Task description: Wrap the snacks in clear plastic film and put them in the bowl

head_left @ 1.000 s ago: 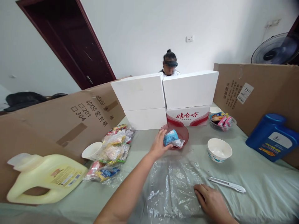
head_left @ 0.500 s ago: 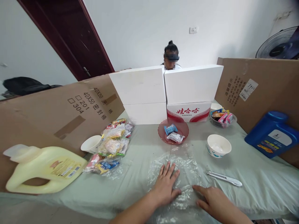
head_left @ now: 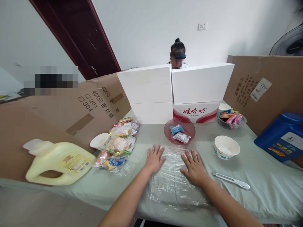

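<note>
A clear plastic bag [head_left: 175,186] lies spread on the green cloth in front of me, its lower end reaching the table's near edge. My left hand [head_left: 153,160] rests flat with fingers spread at the bag's upper left. Over the upper right part, my right hand [head_left: 193,167] lies palm down, fingers apart. Just beyond the bag is a reddish glass plate [head_left: 167,134] with a blue packet [head_left: 176,129] and a white packet [head_left: 181,137] on it. Right of my right hand are metal tongs with a white handle [head_left: 232,180].
At left stand a pale yellow jug [head_left: 80,164], bagged snacks [head_left: 120,142] and a white bowl [head_left: 99,141]. A paper bowl [head_left: 226,147], a snack tub [head_left: 233,121] and a blue bottle [head_left: 281,138] are at right. White boxes [head_left: 151,85] stand before a person [head_left: 178,50].
My left hand has moved left and slightly away from me. My right hand has gone forward and left, its fingers now spread. The bag looks flatter, and the camera view has shifted.
</note>
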The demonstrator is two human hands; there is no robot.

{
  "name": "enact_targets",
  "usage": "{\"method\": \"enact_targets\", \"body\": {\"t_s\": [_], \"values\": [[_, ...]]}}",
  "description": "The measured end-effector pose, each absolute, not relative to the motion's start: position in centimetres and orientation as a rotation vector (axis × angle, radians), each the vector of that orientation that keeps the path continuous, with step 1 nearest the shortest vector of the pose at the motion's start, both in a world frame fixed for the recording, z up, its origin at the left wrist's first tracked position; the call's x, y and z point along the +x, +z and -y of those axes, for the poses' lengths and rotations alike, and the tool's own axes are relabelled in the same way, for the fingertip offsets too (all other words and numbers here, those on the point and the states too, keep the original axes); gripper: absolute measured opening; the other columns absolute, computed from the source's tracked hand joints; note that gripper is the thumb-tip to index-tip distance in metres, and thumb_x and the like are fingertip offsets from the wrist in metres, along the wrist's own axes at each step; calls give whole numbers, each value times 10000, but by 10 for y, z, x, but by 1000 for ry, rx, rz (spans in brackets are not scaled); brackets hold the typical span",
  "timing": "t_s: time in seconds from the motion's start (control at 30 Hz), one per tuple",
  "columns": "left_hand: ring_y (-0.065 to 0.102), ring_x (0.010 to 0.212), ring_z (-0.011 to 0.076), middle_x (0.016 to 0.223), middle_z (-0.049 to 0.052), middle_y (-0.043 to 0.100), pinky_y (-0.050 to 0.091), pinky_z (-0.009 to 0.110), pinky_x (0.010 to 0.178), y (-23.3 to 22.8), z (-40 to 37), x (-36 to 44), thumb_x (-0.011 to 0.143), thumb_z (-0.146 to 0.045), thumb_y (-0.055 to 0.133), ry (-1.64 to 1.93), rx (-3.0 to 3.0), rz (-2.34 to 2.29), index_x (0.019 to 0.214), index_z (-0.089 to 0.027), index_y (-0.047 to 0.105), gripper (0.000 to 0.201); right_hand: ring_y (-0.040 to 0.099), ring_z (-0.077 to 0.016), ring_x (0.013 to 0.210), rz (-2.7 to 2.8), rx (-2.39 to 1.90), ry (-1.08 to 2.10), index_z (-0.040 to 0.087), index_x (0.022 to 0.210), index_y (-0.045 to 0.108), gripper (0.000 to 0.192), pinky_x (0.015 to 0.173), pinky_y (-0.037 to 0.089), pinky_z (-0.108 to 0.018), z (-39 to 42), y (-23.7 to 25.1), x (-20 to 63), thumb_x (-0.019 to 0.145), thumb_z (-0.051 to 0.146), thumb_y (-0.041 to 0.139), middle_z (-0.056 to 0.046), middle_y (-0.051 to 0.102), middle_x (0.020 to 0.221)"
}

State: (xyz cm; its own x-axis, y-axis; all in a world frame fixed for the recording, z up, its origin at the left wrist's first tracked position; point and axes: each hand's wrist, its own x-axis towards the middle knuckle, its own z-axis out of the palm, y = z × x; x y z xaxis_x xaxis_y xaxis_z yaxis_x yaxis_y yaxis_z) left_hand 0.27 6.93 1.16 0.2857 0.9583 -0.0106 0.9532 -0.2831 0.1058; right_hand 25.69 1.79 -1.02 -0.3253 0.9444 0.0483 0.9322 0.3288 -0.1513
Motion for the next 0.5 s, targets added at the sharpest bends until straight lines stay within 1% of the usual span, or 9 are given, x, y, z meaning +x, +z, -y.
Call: {"method": "enact_targets", "body": {"t_s": [0.07, 0.13, 0.2, 0.27, 0.33, 0.37, 0.43, 0.47, 0.5], "values": [[181, 1438, 338, 1551, 102, 283, 170, 575, 1132, 10, -75, -20, 948, -444, 424, 142, 2391, -1939, 1445, -228, 384, 544, 68, -380, 1441, 2459, -1750, 167, 255, 1494, 273, 701, 1122, 82, -587, -18, -14, 259, 895, 599, 391, -73, 197, 1574], [259, 1410, 326, 1498, 148, 368, 235, 545, 1120, 11, -71, -29, 949, -378, 415, 324, 2400, -1958, 1385, -162, 458, 489, 74, -370, 1442, 2458, -1729, 172, 251, 1494, 272, 698, 1123, 87, -589, -18, -12, 258, 900, 601, 382, -81, 214, 1569], [366, 1346, 306, 1391, 171, 481, 296, 528, 1095, 14, -54, -26, 954, -308, 374, 575, 2464, -1819, 1283, -128, 540, 410, 96, -373, 1439, 2437, -1727, 165, 239, 1482, 309, 680, 1117, 105, -605, -16, -6, 256, 901, 577, 410, -95, 237, 1562], [461, 1256, 280, 1260, 151, 573, 338, 507, 1076, 20, -25, -18, 954, -294, 363, 720, 2553, -1536, 1181, -150, 600, 358, 113, -376, 1436, 2372, -1744, 128, 229, 1457, 368, 631, 1110, 117, -626, -8, 1, 257, 904, 522, 448, -106, 246, 1557], [514, 1194, 243, 1191, 79, 620, 371, 442, 1075, 25, 12, -14, 909, -374, 480, 637, 2630, -1271, 1117, -234, 633, 294, 134, -347, 1440, 2331, -1672, 94, 230, 1446, 388, 586, 1121, 131, -615, 10, 7, 263, 916, 471, 459, -104, 245, 1557], [509, 1203, 260, 1212, 80, 614, 362, 458, 1084, 27, 29, -15, 870, -426, 552, 515, 2652, -1101, 1158, -242, 616, 348, 152, -323, 1441, 2347, -1591, 109, 237, 1453, 372, 582, 1132, 146, -592, 22, 9, 270, 922, 459, 458, -98, 252, 1555], [462, 1267, 309, 1305, 86, 575, 341, 509, 1096, 28, 58, -24, 768, -512, 673, 288, 2657, -927, 1272, -266, 548, 575, 214, -284, 1431, 2458, -1372, 241, 260, 1479, 313, 632, 1148, 199, -532, 51, 10, 287, 911, 475, 488, -83, 289, 1543], [428, 1305, 323, 1364, 85, 538, 329, 529, 1101, 27, 68, -32, 759, -481, 695, 208, 2647, -896, 1318, -278, 509, 624, 242, -290, 1422, 2529, -1278, 339, 270, 1486, 291, 692, 1147, 224, -522, 66, 8, 296, 881, 502, 533, -83, 310, 1534], [402, 1333, 323, 1405, 75, 507, 323, 535, 1106, 26, 76, -39, 775, -419, 692, 163, 2635, -900, 1342, -292, 483, 617, 273, -303, 1409, 2582, -1209, 427, 277, 1487, 286, 763, 1141, 250, -516, 80, 5, 306, 836, 526, 593, -86, 332, 1523]]}}
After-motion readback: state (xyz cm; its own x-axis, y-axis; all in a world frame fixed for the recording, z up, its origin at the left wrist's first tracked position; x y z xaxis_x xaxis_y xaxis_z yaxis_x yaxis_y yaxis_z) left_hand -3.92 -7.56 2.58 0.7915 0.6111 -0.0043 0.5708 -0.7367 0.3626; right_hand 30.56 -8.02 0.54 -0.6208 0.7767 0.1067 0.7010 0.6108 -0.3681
